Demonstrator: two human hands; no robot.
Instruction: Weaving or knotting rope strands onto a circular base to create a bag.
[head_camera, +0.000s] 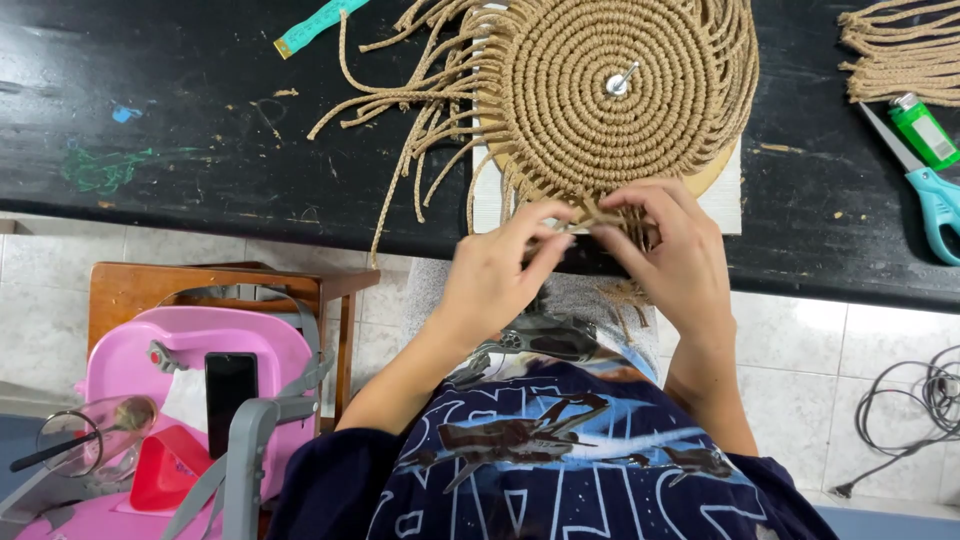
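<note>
A round spiral mat of knotted tan cord (610, 90) lies on a black table (200, 130), pinned at its centre by a metal pin (620, 80). Loose cord ends fan out from its rim. My left hand (495, 275) and my right hand (670, 255) meet at the mat's near edge. Both pinch tan cord strands (590, 215) between thumb and fingers. A round board and a white sheet (725, 195) sit under the mat.
Blue-handled scissors (935, 200), a green lighter (925, 130) and a bundle of cut cords (900, 50) lie at the right. A teal tape measure (315, 25) sits upper left. Below left, a wooden chair (130, 285) holds a pink seat (190, 340) and a phone (230, 390).
</note>
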